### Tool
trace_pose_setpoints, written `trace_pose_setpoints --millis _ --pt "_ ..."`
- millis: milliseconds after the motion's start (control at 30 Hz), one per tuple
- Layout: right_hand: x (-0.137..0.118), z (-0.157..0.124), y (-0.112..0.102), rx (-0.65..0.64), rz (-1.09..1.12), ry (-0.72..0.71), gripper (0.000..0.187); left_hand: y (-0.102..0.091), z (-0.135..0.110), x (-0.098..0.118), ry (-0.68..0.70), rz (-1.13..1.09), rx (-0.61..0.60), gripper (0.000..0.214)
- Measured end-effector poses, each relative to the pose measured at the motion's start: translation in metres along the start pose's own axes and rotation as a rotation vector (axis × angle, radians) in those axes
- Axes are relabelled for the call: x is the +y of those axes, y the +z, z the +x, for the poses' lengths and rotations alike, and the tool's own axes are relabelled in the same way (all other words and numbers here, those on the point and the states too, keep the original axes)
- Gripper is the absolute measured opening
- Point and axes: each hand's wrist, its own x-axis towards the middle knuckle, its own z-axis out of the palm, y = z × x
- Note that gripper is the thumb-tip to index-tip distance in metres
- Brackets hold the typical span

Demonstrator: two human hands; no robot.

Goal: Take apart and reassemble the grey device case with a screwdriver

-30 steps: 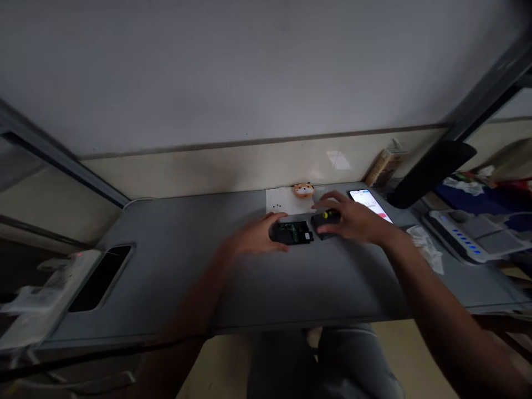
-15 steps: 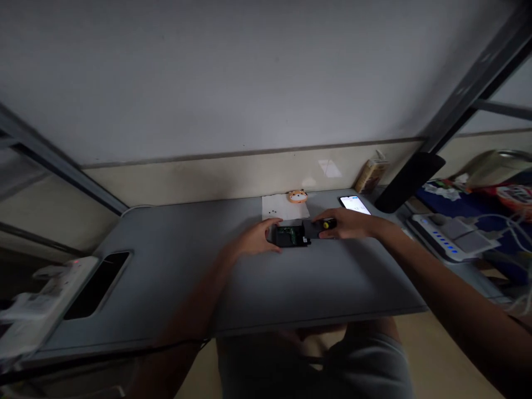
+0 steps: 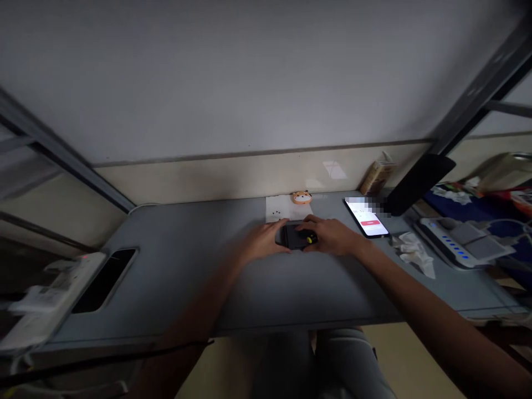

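Observation:
A small black device (image 3: 296, 236) lies on the grey table (image 3: 266, 288) near its far edge. My left hand (image 3: 262, 243) grips its left end with curled fingers. My right hand (image 3: 331, 235) is closed over its right side, where a small yellow-tipped tool (image 3: 310, 239) shows under the fingers. The device's top now looks covered by a dark lid. Just behind it lie a white paper sheet (image 3: 279, 208) with tiny dark specks and an orange animal-shaped toy (image 3: 301, 197).
A lit phone (image 3: 367, 217) lies to the right, with crumpled white tissue (image 3: 411, 250) beside it. A power strip with blue lights (image 3: 453, 238) and a dark lamp head (image 3: 418, 176) sit further right. A black phone (image 3: 102, 280) and a white power strip (image 3: 45, 296) lie at the left.
My right hand moved left from the separate dark piece onto the device, and that piece now covers the green board seen earlier. The left hand stayed on the device.

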Motion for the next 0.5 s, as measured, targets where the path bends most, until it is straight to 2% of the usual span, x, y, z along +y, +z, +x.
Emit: trace_pose_setpoints --millis 233,333,400,467,500 --pt "0.004 0.010 0.016 0.064 0.073 -0.049 0.054 -0.002 0.001 -0.002 -0.004 0.000 0.015 0.097" --pt "0.004 0.011 0.018 0.101 0.177 -0.079 0.049 -0.003 0.000 -0.002 0.051 -0.018 0.037 0.088" --pt "0.003 0.012 0.013 0.221 0.334 -0.115 0.035 -0.004 -0.001 -0.001 0.067 -0.029 0.035 0.079" --pt "0.002 0.017 0.005 0.475 0.559 -0.101 0.025 -0.004 -0.003 0.000 0.062 -0.031 0.034 0.074" --pt "0.002 0.020 0.001 0.633 0.682 -0.057 0.031 -0.004 -0.004 0.001 0.057 -0.029 0.037 0.072"
